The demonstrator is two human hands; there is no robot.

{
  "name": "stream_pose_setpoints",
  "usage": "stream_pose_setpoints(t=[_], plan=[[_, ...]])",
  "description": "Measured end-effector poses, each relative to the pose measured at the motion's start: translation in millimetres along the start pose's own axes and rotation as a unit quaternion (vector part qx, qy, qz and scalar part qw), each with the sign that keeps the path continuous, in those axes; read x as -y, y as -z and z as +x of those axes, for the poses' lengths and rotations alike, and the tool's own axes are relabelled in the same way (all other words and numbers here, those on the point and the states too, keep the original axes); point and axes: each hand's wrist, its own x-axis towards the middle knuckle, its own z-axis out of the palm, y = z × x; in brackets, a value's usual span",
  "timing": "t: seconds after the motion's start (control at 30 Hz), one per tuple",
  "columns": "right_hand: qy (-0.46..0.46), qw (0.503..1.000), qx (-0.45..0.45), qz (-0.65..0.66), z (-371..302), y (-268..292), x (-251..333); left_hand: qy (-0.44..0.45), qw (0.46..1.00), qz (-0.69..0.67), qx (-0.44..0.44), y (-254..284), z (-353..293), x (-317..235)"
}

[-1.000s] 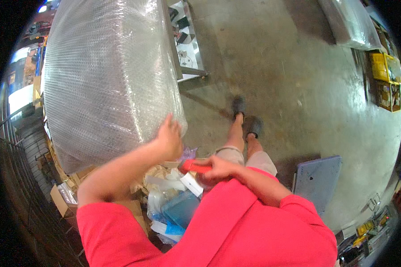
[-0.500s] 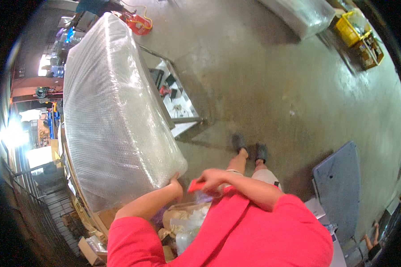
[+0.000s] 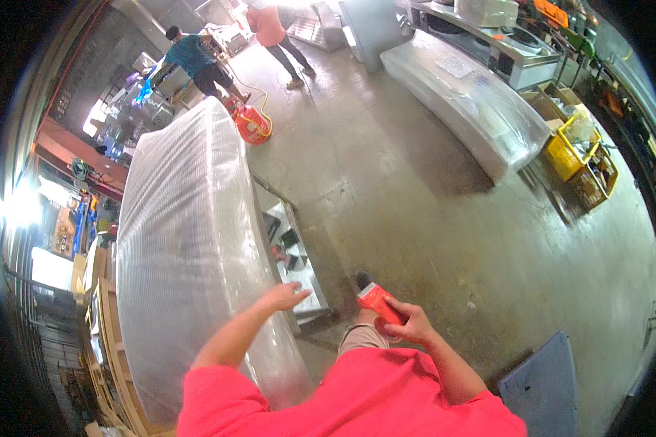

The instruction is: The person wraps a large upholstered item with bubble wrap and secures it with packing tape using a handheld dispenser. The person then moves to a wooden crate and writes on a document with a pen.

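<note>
My right hand [image 3: 415,323] is closed around a red, boxy hand-held object [image 3: 381,304] with a pale front end; its exact kind I cannot make out. My left hand [image 3: 288,296] reaches over the right-hand edge of a long bubble-wrapped block [image 3: 175,262], fingers stretched out and holding nothing. The block stands at my left, covered in shiny see-through wrap. Beyond my left fingertips is a low metal-framed stand with a pale shelf [image 3: 313,298], which bears a few dark and red items [image 3: 290,239].
A second wrapped block [image 3: 474,109] lies at the far right, near a yellow crate [image 3: 570,151] and cardboard boxes. A red canister [image 3: 251,125] with a yellow hose stands beyond the near block. Two people [image 3: 197,62] are farther back. A grey-blue panel [image 3: 543,386] is at lower right.
My view has tilted up and shows more of the far room. The left hand has left the block's near corner and moved forward along its side; the right has carried the red object forward and right.
</note>
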Motion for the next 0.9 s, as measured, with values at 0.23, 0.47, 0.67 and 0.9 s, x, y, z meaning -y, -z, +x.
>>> stream_pose_setpoints(t=[0.23, 0.47, 0.67, 0.9], plan=[[0.143, 0.979, 0.102, -0.106, 196.7, -45.4, 67.7, -0.009, 0.687, -0.702, 0.188, 85.6, 44.4, -18.0], [0.17, 0.961, 0.178, -0.126, 375.6, -68.0, 105.0, 0.083, 0.64, -0.759, 0.089, 192.5, 109.3, 53.2], [0.21, 0.939, 0.209, -0.175, 549.4, -78.5, 85.6, 0.135, 0.66, -0.737, 0.061, 300.3, 227.1, 108.6], [0.14, 0.976, 0.142, -0.089, 771.7, -98.0, 58.2, 0.111, 0.901, -0.419, 0.014, 480.4, 426.5, 175.6]])
